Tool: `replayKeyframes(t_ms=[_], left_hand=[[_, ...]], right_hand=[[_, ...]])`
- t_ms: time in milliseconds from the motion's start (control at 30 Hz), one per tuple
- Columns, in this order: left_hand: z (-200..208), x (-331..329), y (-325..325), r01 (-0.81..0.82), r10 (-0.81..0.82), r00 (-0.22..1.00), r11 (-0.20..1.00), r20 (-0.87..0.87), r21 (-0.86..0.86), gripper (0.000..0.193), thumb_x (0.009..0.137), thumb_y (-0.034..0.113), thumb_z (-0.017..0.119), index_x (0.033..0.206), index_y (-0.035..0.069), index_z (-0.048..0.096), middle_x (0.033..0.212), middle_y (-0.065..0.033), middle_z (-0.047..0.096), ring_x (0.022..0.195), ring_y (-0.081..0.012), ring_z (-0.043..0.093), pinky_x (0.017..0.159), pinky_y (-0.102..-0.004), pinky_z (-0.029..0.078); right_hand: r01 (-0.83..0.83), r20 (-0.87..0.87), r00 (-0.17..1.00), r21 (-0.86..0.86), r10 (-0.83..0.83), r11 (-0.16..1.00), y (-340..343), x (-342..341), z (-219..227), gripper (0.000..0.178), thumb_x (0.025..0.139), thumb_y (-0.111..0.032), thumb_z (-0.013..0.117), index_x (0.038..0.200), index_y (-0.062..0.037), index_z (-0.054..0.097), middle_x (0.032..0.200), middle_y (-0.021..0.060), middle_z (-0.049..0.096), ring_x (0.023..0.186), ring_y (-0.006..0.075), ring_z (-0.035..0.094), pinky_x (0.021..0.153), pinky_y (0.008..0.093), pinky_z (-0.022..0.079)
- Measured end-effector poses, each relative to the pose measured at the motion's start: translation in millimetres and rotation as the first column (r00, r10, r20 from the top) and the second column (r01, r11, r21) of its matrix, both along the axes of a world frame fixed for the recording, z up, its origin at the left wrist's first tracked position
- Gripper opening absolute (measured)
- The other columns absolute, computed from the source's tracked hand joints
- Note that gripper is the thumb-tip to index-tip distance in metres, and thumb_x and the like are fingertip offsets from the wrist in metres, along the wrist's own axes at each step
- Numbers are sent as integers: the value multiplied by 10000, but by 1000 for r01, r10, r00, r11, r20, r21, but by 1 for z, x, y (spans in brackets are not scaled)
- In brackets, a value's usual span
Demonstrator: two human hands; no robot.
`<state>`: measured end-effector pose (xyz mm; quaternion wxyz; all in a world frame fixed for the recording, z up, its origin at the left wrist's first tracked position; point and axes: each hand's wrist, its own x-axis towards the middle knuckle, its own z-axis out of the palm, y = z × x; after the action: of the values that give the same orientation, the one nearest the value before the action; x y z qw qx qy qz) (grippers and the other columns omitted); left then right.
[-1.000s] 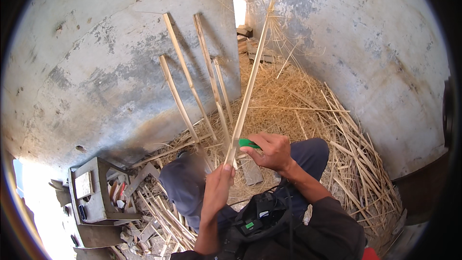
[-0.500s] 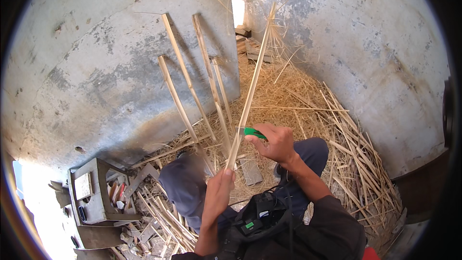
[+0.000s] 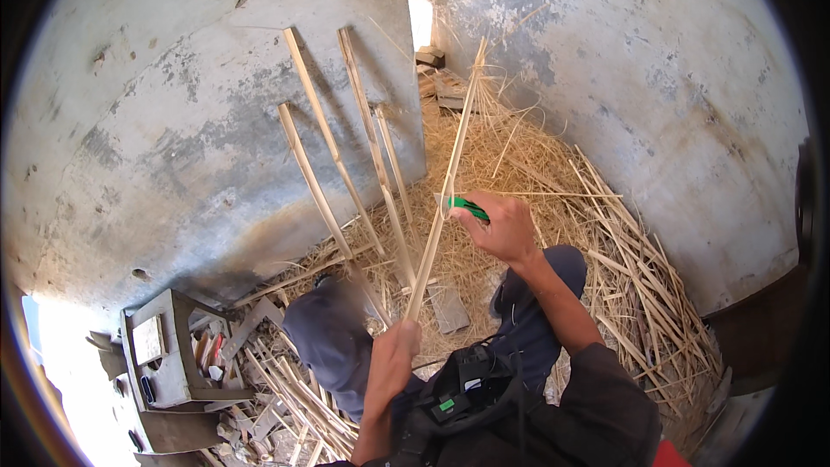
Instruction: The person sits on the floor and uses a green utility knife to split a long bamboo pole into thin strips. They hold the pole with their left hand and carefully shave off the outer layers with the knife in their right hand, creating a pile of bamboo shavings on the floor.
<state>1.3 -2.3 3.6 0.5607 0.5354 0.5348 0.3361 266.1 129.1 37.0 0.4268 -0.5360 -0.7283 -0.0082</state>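
Observation:
A long pale bamboo strip (image 3: 433, 251) slants up and away from me, with thin curled shavings (image 3: 488, 82) fanning out at its far end. My left hand (image 3: 395, 353) is closed round its near end. In my right hand (image 3: 503, 227) is a green-handled utility knife (image 3: 469, 209), its blade against the strip around the middle of its length. The fingers of my right hand wrap the knife's handle.
Several split strips (image 3: 316, 182) lean on the left wall (image 3: 199, 121). Shavings (image 3: 501, 151) cover the floor ahead, with a strip pile (image 3: 640, 285) at the right. A wooden stool (image 3: 177, 346) holding odds and ends stands at the left; a flat block (image 3: 448, 309) lies between my feet.
The knife in my right hand has slid farther up the strip, away from my left hand. The strip's far end has dropped lower in view. My left hand keeps its hold, slightly lower.

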Motion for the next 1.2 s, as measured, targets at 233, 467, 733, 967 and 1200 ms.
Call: replayKeyframes(t_ms=[233, 467, 733, 967, 1200], left_hand=[[-6, -2, -2, -21, 22, 999, 1000, -30, 14, 490, 1142, 396, 450, 879, 4, 582, 682, -16, 487, 645, -131, 449, 607, -347, 395], [-7, -4, -2, -38, 40, 998, 999, -54, 32, 506, 1139, 406, 451, 881, -5, 594, 682, -31, 516, 650, -142, 477, 614, -360, 414], [-6, -3, -2, -45, 46, 998, 998, -47, 34, 512, 1139, 409, 455, 881, -8, 603, 681, -34, 521, 651, -139, 483, 613, -353, 419], [-9, -4, -4, -15, 18, 997, 999, -71, 48, 506, 1142, 400, 454, 885, -8, 609, 678, -42, 529, 649, -147, 493, 614, -355, 423], [-16, -26, -40, 61, -54, 997, 991, 60, -115, 457, 1151, 369, 479, 866, 29, 592, 708, 18, 520, 647, -85, 453, 586, -294, 373]], right_hand=[[-34, -5, 999, -9, 34, 999, 6, 0, 2, 299, 985, -366, 735, 998, -71, 781, 743, 111, 695, 620, 303, 676, 578, 407, 514], [-53, 35, 998, -14, 53, 999, 11, 2, 4, 280, 983, -349, 736, 997, -72, 778, 749, 104, 702, 613, 284, 680, 564, 401, 514], [-56, 49, 997, 9, 55, 998, 16, 4, 8, 336, 982, -423, 737, 1009, -93, 793, 758, 81, 724, 602, 266, 688, 549, 386, 521], [14, 42, 999, 22, -15, 1000, 26, 12, 9, 401, 1027, -483, 676, 1088, -111, 812, 729, 53, 732, 524, 194, 629, 492, 354, 478], [420, 51, 908, -104, -416, 902, 94, 133, 22, 523, 1043, -562, 612, 1175, -94, 806, 626, 59, 665, 529, 218, 622, 529, 393, 471]])
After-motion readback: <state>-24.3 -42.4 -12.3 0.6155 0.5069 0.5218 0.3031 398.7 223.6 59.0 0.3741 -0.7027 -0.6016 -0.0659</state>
